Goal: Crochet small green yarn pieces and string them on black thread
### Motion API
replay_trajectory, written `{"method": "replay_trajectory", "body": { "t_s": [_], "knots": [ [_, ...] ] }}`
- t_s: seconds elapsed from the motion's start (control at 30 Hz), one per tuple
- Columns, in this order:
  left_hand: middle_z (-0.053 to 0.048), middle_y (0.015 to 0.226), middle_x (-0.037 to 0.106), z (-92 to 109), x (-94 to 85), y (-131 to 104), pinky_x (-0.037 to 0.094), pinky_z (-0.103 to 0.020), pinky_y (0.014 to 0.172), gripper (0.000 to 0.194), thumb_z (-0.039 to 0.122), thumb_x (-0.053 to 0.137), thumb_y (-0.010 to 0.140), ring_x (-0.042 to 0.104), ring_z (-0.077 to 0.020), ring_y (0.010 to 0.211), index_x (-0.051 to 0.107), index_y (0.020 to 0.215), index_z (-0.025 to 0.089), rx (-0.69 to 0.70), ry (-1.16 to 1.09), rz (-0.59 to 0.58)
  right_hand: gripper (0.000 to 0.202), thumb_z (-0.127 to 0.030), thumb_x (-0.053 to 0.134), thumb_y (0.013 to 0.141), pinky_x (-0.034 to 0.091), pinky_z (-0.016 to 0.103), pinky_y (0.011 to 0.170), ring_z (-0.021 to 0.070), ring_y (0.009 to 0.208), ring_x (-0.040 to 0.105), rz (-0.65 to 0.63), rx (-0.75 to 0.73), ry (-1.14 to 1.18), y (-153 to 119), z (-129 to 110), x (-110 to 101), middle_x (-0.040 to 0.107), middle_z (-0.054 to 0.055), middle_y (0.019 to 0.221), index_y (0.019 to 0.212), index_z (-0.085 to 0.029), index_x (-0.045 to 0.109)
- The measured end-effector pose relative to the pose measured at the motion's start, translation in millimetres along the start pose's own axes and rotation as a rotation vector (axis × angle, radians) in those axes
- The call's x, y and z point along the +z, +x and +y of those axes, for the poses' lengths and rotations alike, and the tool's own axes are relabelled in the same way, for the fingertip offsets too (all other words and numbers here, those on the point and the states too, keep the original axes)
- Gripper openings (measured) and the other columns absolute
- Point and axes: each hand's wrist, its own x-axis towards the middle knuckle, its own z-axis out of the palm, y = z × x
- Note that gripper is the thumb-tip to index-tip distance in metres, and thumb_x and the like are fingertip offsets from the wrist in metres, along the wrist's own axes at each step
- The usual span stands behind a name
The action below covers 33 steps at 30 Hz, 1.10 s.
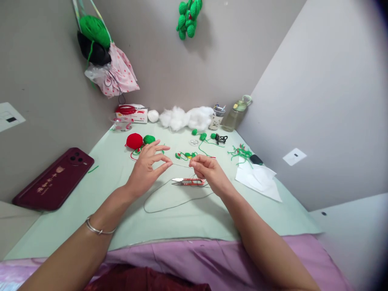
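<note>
My left hand (144, 167) pinches one stretch of a thin dark thread (181, 165) between thumb and forefinger, its other fingers spread. The thread runs taut to my right hand (209, 170), whose fingers are closed on it; whether they also hold something small cannot be made out. A long loop of the dark thread lies on the table below. Thread snips (189, 182) with red handles rest just under my hands, blades pointing left and the handle end partly behind my right hand. Small green crocheted pieces (186, 155) lie just beyond.
Red yarn (134, 141), green yarn (149, 139) and white stuffing (186, 118) sit farther back. A phone (54, 178) lies left; yarn scraps (241, 152) and white paper (257, 178) lie right. A bottle (236, 115) and pen cup (216, 117) stand at the wall.
</note>
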Motion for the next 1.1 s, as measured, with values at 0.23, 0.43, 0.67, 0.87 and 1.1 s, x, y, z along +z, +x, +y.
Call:
{"method": "replay_trajectory", "body": {
  "t_s": [0.23,0.43,0.67,0.87,1.1],
  "knots": [
    [-0.005,0.107,0.069,0,-0.8,-1,0.044,-0.039,0.096,0.018,0.038,0.065,0.088,0.060,-0.0231,0.107,0.068,0.082,0.021,-0.246,-0.312,-0.047,0.025,-0.040,0.071,0.079,0.018,0.025,0.048,0.0065,0.048,0.026,-0.013,0.004,-0.046,3,4,-1,0.036,-0.009,0.052,0.077,-0.017,0.060],
    [-0.005,0.112,0.065,18,23.5,-6,0.047,-0.027,0.070,0.032,0.035,0.072,0.081,0.059,-0.0131,0.079,0.061,0.106,0.019,-0.425,-0.740,-0.234,0.028,-0.043,0.071,0.080,0.022,0.024,0.049,0.0068,0.049,0.030,-0.062,0.000,-0.081,0,1,7,0.038,-0.008,0.052,0.078,-0.018,0.059],
    [0.002,0.070,0.060,19,35.1,-11,0.045,-0.027,0.067,0.023,0.037,0.065,0.087,0.058,-0.0122,0.064,0.064,0.091,0.015,-0.423,-0.865,-0.537,0.030,-0.045,0.072,0.079,0.030,0.022,0.050,0.0076,0.052,0.041,-0.111,0.026,-0.076,-1,6,14,0.052,-0.005,0.061,0.078,-0.018,0.059],
    [0.000,0.065,0.059,12,19.3,-11,0.042,-0.025,0.064,0.029,0.040,0.060,0.091,0.053,-0.0107,0.061,0.071,0.085,0.014,-0.452,-0.943,-0.528,0.028,-0.045,0.067,0.081,0.031,0.023,0.045,0.0067,0.047,0.040,-0.024,-0.049,-0.223,4,0,4,0.060,-0.002,0.064,0.081,-0.017,0.064],
    [0.003,0.062,0.046,-4,-14.3,-6,0.032,-0.017,0.049,0.026,0.038,0.067,0.088,0.044,-0.0059,0.053,0.069,0.080,0.013,-0.542,-1.209,-0.267,0.023,-0.033,0.055,0.086,0.049,0.037,0.073,0.0201,0.075,0.062,0.580,-0.071,-1.046,13,-7,-108,0.071,0.012,0.093,0.090,-0.017,0.070]
  ]
}}
